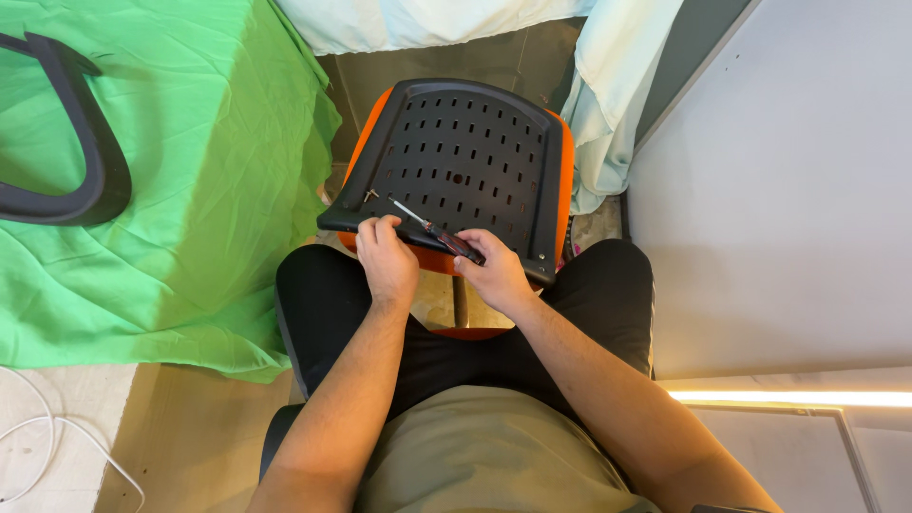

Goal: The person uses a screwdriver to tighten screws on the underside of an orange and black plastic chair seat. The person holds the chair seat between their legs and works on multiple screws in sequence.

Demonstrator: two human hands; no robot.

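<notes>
My right hand [494, 271] fingers closed round screwdriver [439, 231] handle, tip toward screw [370, 196] at seat plate [465, 142] near-left corner. My left hand [385, 255] fingers curled on plate's near edge, gripping nothing else. Green cloth [180, 161] left of plate.

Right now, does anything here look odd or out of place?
Yes: the chair seat lies tilted on the person's knees, black slotted underside up. A detached black armrest lies on the green cloth. The right hand holds a screwdriver.

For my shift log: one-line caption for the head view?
Right hand holds screwdriver on black slotted chair panel; left hand grips its edge.
</notes>
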